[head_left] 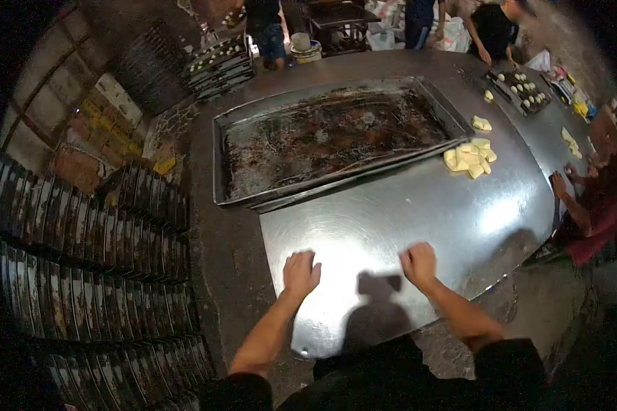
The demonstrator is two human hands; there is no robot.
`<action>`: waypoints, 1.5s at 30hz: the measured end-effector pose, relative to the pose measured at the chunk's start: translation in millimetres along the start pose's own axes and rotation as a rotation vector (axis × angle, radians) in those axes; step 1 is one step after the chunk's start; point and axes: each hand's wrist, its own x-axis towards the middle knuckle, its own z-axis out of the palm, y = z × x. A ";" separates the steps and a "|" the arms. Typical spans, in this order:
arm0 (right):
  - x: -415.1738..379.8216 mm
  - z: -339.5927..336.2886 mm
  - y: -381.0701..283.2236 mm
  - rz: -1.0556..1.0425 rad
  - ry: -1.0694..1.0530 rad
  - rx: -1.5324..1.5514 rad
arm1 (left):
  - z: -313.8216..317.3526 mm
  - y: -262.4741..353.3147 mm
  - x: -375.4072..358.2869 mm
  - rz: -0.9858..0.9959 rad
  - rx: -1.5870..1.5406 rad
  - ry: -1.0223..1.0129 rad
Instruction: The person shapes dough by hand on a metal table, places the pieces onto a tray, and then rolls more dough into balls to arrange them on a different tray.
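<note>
My left hand (301, 274) rests over the left part of a shiny metal tabletop (370, 219), its fingers curled under. My right hand (419, 266) is farther right on the same surface, also with curled fingers. The undersides of both hands are hidden, so whatever they hold, if anything, does not show. Beyond the hands stands a large, dark-stained metal tray (336, 137) with raised edges. A pile of pale dough pieces (469, 159) lies at its right corner, with another dough piece (481, 124) just behind.
Stacked dark baking pans (96, 288) line the left side. At the right edge a person's hand (559, 186) rests near dough strips (570, 142). Farther back, another person leans over a tray of dough balls (538, 103). A loaded rack (219, 65) and buckets (305, 49) stand behind.
</note>
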 end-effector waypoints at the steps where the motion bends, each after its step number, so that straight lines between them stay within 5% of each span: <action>1: 24.9 10.9 -23.7 0.126 0.086 0.036 | 5.5 24.3 18.0 -0.145 -0.106 0.065; 3: 33.9 18.5 -55.4 0.185 0.147 0.195 | 24.2 43.8 14.9 -0.111 -0.132 0.087; 5: -13.3 27.4 -23.8 -0.150 0.035 0.021 | 5.4 39.1 -20.1 0.087 -0.045 -0.194; 6: -14.2 6.2 -12.7 -0.137 0.059 0.012 | -6.2 21.5 -34.2 0.115 0.058 -0.342; 7: -22.6 -37.2 -8.8 -0.096 -0.277 0.010 | -15.8 4.7 -46.0 0.153 0.152 -0.500; 8: -36.4 -67.5 -1.2 -0.037 -0.612 0.019 | -25.6 -13.1 -51.9 0.184 0.113 -0.325; 9: -44.9 -64.7 23.1 -0.201 -0.244 -0.007 | -24.3 -23.6 -39.8 0.219 0.064 -0.137; 11: -9.4 -19.2 19.7 0.123 -0.187 -0.096 | 1.7 -1.4 -4.0 -0.103 0.008 0.100; 13: 34.5 4.3 -28.0 0.303 0.137 0.166 | 36.2 20.5 16.6 -0.355 -0.222 0.166; 15: 10.2 34.2 -42.5 0.205 0.041 0.106 | 22.5 49.0 -5.3 -0.049 -0.138 -0.011; 16: -15.4 30.6 -29.9 -0.050 -0.122 0.083 | 4.7 54.8 -19.2 0.159 -0.061 -0.065; 17: -42.1 1.0 -23.5 0.414 -0.415 0.607 | -2.5 39.5 -38.2 0.299 0.016 -0.093; 18: -60.7 -12.5 -5.9 0.647 -0.270 0.868 | -12.2 21.0 -38.2 0.257 0.113 -0.244; 19: -80.9 -32.2 16.0 0.348 -0.236 1.168 | -24.8 -1.8 -42.4 0.209 0.211 -0.412; 20: -33.6 -68.5 26.7 0.081 -0.628 0.318 | -17.5 -22.8 -39.2 0.221 0.103 -0.074; 21: -1.7 -76.3 16.1 0.054 -0.771 -0.175 | -3.3 -29.0 -27.5 0.099 0.065 0.090; 22: -17.3 -22.1 37.3 0.001 -0.084 -0.118 | 9.3 -14.4 -5.2 -0.210 -0.084 0.114; 23: 0.8 -2.1 18.0 0.053 0.154 -0.064 | 19.8 8.5 14.6 -0.290 -0.281 0.231; 25: 17.5 8.9 -30.2 0.142 0.163 0.220 | 32.9 41.5 14.5 -0.231 -0.424 0.136; 27: -23.4 -2.9 -36.0 -0.036 -0.138 0.578 | 9.0 55.2 -19.6 0.172 -0.082 -0.084; 28: -56.4 4.0 -23.0 0.260 -0.333 0.520 | 0.9 40.3 -36.3 0.277 -0.013 -0.098; 29: -50.6 -19.7 -16.4 0.260 -0.334 0.520 | -11.3 23.3 -34.7 0.080 0.247 -0.490; 31: -7.9 -78.7 -11.0 0.121 -0.861 -0.103 | -10.8 -21.0 -34.5 0.125 0.093 -0.015; 33: 6.4 -17.0 1.0 0.048 -0.045 -0.102 | 29.6 -9.0 13.7 -0.335 -0.346 0.239; 35: 18.6 -10.4 -50.2 0.229 0.080 0.439 | 28.3 44.9 11.7 -0.344 -0.382 0.108; 36: -19.1 34.6 -26.3 0.204 0.173 1.280 | 18.9 51.3 -1.4 -0.121 -0.199 -0.042; 37: -41.5 22.0 -20.3 0.207 0.173 1.282 | 5.8 47.7 -18.0 0.105 -0.069 -0.126; 39: -74.0 -15.0 6.5 0.031 -0.227 0.343 | -7.0 5.4 -38.3 0.264 0.074 -0.083; 41: -39.1 -50.5 25.1 -0.199 -0.112 0.106 | -16.6 -22.3 -22.2 0.000 0.185 -0.105; 42: -27.1 -36.6 33.2 -0.016 -0.066 -0.060 | 0.1 -28.6 -9.4 -0.184 -0.088 0.164; 43: -4.3 -20.0 24.4 0.128 0.071 -0.037 | 10.8 -18.6 13.1 -0.194 -0.086 0.158; 45: 24.2 13.7 -13.3 0.196 0.252 0.219 | 26.4 23.0 32.0 -0.455 -0.559 0.258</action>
